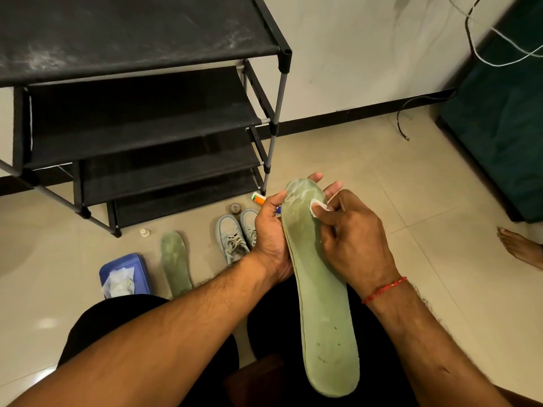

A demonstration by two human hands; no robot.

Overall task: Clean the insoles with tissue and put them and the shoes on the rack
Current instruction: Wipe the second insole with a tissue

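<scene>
The left hand grips the green insole from beneath, thumb over its edge, the right hand pinches a tissue against its toe end (at twelve o'clock), and the second insole and shoes lie at ten o'clock.

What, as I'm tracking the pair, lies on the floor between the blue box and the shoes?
The second insole lies flat between the box and the shoes; the head view shows it.
</scene>
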